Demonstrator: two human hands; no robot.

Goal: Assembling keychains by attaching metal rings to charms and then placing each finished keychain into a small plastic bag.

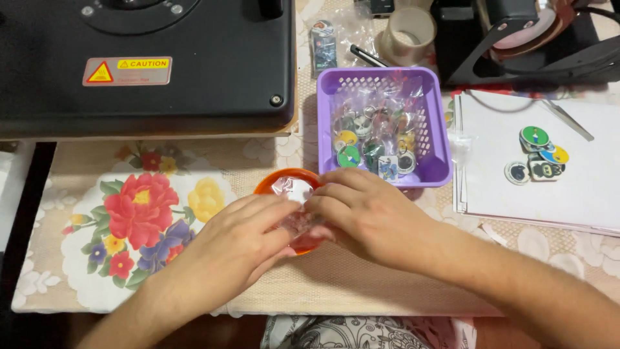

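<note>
Meeting at frame centre, the left hand (242, 242) and right hand (365, 213) pinch a small clear plastic bag (294, 194) over an orange bowl (274, 183), on a floral-clothed tabletop (148, 213) below a purple basket (436, 171).
</note>
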